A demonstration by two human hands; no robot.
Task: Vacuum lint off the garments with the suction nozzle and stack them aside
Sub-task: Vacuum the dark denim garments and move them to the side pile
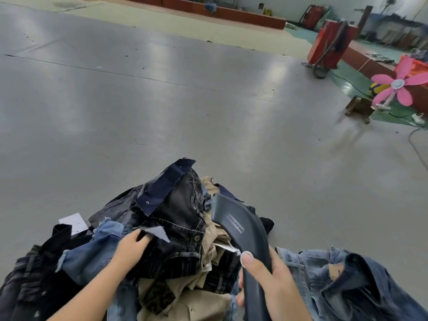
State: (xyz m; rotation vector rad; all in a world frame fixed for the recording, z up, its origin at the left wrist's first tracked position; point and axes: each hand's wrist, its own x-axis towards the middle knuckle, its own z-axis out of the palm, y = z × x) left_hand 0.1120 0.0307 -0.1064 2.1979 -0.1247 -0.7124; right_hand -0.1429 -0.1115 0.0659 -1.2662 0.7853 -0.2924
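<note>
Matt dark plastic nozzle (240, 230); faded, frayed denim garments (176, 218); smooth, faintly glossy grey table (162, 100).

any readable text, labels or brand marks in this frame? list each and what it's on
None can be read.
Suction nozzle: a pale printed mark on its top face, too blurred to read.
White tag among the garments: too small to read.
White paper left of the pile: no legible print.
</note>
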